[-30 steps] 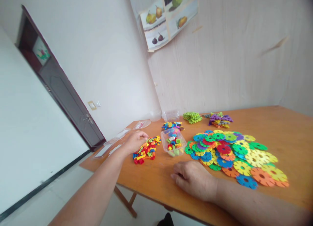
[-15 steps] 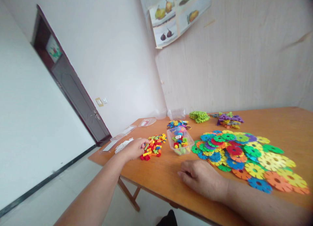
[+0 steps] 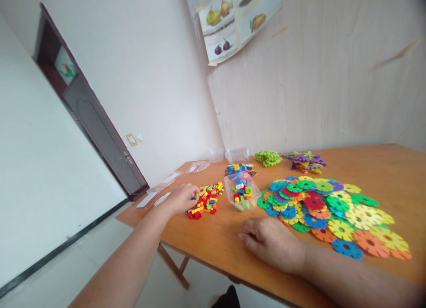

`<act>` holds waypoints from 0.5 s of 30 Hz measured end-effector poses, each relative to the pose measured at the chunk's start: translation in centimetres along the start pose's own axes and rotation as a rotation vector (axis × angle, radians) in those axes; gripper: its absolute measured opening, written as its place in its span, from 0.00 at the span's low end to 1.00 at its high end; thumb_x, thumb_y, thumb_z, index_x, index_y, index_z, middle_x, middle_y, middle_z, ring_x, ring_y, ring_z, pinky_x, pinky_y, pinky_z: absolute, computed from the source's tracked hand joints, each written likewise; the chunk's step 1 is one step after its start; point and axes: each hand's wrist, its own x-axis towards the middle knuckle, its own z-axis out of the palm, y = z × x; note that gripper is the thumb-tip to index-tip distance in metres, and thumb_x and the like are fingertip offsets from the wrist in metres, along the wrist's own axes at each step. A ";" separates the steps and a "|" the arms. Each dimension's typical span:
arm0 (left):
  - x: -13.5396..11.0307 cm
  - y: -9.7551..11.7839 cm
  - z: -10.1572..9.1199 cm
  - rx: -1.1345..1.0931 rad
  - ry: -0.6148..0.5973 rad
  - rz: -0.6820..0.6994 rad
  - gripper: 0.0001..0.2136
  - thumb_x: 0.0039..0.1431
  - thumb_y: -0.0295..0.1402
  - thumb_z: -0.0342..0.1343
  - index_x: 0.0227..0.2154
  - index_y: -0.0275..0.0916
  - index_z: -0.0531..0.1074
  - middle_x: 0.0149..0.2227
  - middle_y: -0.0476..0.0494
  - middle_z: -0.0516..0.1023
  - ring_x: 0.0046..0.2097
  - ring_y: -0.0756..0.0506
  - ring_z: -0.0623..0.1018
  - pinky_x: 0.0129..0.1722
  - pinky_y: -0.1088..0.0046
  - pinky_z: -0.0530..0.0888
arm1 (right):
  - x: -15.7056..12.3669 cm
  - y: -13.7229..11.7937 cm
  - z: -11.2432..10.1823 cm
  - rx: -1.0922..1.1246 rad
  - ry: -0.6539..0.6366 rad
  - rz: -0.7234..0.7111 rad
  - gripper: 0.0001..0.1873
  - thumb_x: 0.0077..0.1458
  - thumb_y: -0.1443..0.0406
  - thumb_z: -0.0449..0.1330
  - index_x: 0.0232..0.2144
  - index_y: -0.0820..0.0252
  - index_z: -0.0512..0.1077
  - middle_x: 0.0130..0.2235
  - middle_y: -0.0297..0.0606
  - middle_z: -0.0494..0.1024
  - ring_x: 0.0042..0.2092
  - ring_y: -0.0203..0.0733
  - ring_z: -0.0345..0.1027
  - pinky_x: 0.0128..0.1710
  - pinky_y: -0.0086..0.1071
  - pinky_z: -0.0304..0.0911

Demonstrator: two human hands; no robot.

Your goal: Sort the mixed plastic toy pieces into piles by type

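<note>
At the left edge of a pile of small toy building bricks [image 3: 207,201], red, yellow, orange and green, my left hand [image 3: 181,199] has its fingers curled against the pieces. Whatever lies between those fingertips is hidden. A clear plastic box [image 3: 254,199] to the right of the pile has several similar bricks in it. My right hand [image 3: 271,242] rests on the table in front of this box, fingers folded into a loose fist with nothing showing in them. Beyond its wrist spreads a heap of notched plastic discs [image 3: 339,206] in many colours.
On the wooden table [image 3: 213,241] also lie green interlocking pieces [image 3: 268,158], purple and yellow pieces [image 3: 309,161], and a small multicoloured pile [image 3: 238,168] behind the box. Clear containers [image 3: 237,155] and a lid [image 3: 198,166] sit along the back. White pieces [image 3: 162,199] lie left.
The whole view has shifted slightly, so things appear a little further left. My left hand stays at the brick pile, moved a little against it and covering more white pieces. My right hand keeps its place.
</note>
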 end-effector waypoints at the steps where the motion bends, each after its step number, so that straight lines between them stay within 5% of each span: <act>1: 0.2 0.1 -0.1 -0.025 0.019 0.000 0.14 0.50 0.30 0.56 0.42 0.44 0.75 0.37 0.47 0.76 0.39 0.47 0.74 0.38 0.75 0.68 | 0.0 0.0 0.0 -0.003 0.002 0.004 0.15 0.59 0.59 0.51 0.24 0.58 0.67 0.28 0.33 0.75 0.27 0.33 0.61 0.26 0.30 0.44; 11: 5.4 6.0 1.1 -0.362 0.113 0.128 0.16 0.53 0.39 0.58 0.44 0.39 0.76 0.42 0.43 0.78 0.44 0.45 0.77 0.43 0.72 0.72 | 0.1 -0.2 -0.1 0.007 0.007 0.003 0.14 0.59 0.59 0.52 0.24 0.58 0.66 0.27 0.33 0.75 0.27 0.33 0.61 0.26 0.30 0.44; 15: 6.8 6.4 0.9 -0.415 0.166 0.112 0.20 0.55 0.37 0.57 0.51 0.40 0.73 0.46 0.42 0.78 0.48 0.44 0.77 0.46 0.70 0.73 | 0.0 -0.1 -0.1 0.015 0.008 0.001 0.14 0.59 0.59 0.52 0.24 0.58 0.67 0.28 0.34 0.76 0.28 0.34 0.62 0.26 0.30 0.46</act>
